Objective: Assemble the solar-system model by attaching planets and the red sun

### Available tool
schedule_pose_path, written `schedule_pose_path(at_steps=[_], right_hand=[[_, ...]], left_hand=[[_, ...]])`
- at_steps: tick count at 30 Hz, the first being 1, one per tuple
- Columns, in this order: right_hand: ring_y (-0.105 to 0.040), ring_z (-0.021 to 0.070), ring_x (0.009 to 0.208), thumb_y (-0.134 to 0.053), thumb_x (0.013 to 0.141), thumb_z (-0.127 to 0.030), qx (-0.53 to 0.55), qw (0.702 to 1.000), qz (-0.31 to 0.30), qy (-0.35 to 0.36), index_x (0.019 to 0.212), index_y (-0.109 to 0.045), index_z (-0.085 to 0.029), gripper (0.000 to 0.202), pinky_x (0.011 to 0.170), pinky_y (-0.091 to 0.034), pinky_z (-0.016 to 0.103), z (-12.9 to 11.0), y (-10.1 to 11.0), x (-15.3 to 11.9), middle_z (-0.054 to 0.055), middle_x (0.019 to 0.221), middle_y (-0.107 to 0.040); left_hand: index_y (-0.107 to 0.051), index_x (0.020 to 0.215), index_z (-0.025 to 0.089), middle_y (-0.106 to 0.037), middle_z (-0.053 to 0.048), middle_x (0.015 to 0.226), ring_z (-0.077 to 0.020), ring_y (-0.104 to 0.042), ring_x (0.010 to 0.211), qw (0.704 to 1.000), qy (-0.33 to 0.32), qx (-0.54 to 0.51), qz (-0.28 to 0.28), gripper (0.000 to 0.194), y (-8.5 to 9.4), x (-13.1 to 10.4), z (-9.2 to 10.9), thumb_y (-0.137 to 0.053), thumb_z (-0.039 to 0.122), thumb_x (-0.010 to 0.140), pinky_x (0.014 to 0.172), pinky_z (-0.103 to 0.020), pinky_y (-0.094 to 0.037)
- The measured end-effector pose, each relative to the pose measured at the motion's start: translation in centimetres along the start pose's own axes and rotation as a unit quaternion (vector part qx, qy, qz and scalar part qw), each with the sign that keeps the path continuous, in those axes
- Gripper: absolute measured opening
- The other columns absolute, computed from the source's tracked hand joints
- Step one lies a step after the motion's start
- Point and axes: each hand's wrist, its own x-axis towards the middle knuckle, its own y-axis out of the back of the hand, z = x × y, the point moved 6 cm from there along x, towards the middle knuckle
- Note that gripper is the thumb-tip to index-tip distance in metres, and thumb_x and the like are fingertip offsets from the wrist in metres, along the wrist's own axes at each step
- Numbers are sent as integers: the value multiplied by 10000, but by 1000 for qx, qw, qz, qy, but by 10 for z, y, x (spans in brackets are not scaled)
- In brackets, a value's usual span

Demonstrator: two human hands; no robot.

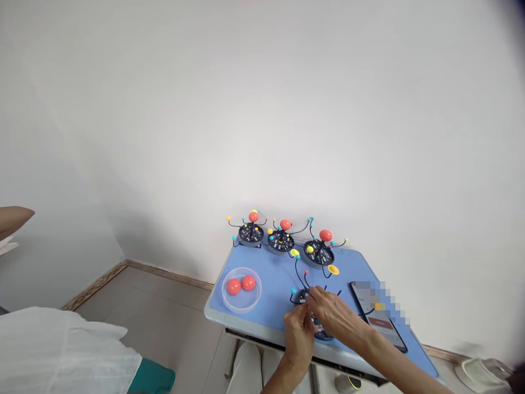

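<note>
Both hands meet over a black round base (322,330) with curved wire arms near the table's front edge. My left hand (298,331) is closed at the base's near side, and my right hand (328,309) reaches across from the right with its fingers pressed together at the centre. What the fingertips pinch is hidden. A teal ball (293,291), a red ball (306,272) and a yellow ring-shaped piece (295,253) stand out on the arms around the hands.
Three similar models with red balls (253,217) (285,224) (325,235) line the blue table's (279,279) back edge. A clear round dish (241,310) with two red balls stands left. A phone (396,338) lies right. Another person's white clothing (61,350) shows at lower left.
</note>
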Motion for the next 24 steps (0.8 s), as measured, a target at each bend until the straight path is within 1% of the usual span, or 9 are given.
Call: schedule_pose_path(at_steps=[4, 7, 12, 15, 18, 20, 21, 24], right_hand=[[-606, 218, 691, -567, 749, 96, -11, 1000, 9, 3, 746, -572, -181, 277, 489, -335, 294, 0, -2, -2, 68, 779, -646], [-608, 223, 691, -579, 776, 73, -7, 1000, 12, 4, 738, -562, -182, 258, 486, -334, 295, 3, -5, -2, 65, 769, -639], [-622, 234, 720, -594, 800, 41, 19, 1000, 6, 7, 756, -579, -174, 219, 502, -329, 296, 6, -5, -2, 73, 798, -655], [-632, 230, 734, -593, 770, 59, 47, 999, -2, -1, 806, -584, -167, 229, 526, -348, 290, 8, 0, -4, 67, 822, -661], [-639, 220, 744, -554, 728, 107, 72, 997, -4, -26, 902, -580, -152, 312, 560, -372, 283, 14, 7, -7, 69, 858, -664], [-636, 210, 740, -541, 729, 109, 86, 996, -4, -36, 897, -572, -161, 319, 570, -373, 276, 16, 10, -8, 61, 851, -661], [-635, 206, 740, -540, 735, 105, 92, 995, -5, -37, 880, -571, -168, 311, 573, -372, 273, 17, 11, -8, 55, 844, -661], [-637, 209, 761, -564, 728, 99, 101, 994, -9, -28, 837, -586, -173, 294, 586, -372, 273, 14, 11, -7, 50, 836, -674]], left_hand=[[-618, 589, 187, -512, 39, 497, -102, -427, 448, 1000, -13, 3, -9, 290, -2, 0, 1, -588, 279, 863, 454, -222, -350], [-630, 621, 189, -513, 39, 496, -104, -418, 437, 1000, -12, 12, -10, 298, -2, -1, 0, -577, 324, 881, 451, -229, -349], [-644, 628, 187, -525, 28, 513, -114, -430, 475, 999, -11, 40, -10, 345, -1, -2, 0, -565, 374, 908, 477, -239, -348], [-679, 688, 178, -537, 24, 525, -115, -435, 465, 998, -2, 53, -15, 375, -1, -1, 0, -539, 438, 919, 474, -241, -355], [-721, 819, 167, -559, 22, 554, -113, -439, 452, 998, 10, 65, -23, 381, -2, 0, 1, -526, 480, 917, 470, -242, -366], [-727, 876, 161, -560, 25, 557, -115, -443, 452, 997, 15, 72, -25, 391, -1, 1, 1, -532, 498, 907, 476, -245, -373], [-724, 863, 160, -553, 27, 551, -116, -445, 454, 997, 16, 75, -25, 393, -1, 1, 1, -533, 502, 903, 479, -247, -373], [-672, 709, 168, -509, 37, 512, -116, -436, 447, 996, 16, 80, -26, 413, -2, 2, 1, -525, 505, 896, 474, -246, -348]])
